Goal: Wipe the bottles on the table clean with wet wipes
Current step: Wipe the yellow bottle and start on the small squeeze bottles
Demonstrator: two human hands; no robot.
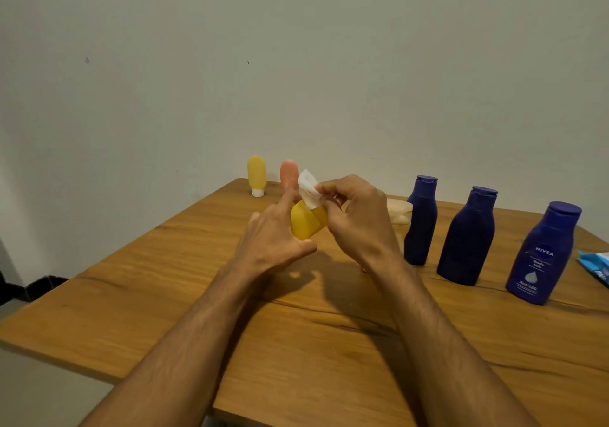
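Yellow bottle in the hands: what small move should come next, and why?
Probably draw the wipe down the side of the yellow bottle: the right hand pinches it at the bottle's upper end, while the left hand holds the bottle.

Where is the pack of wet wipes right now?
The blue wipe pack lies at the far right edge of the table, partly cut off by the picture, just right of the nearest labelled blue bottle.
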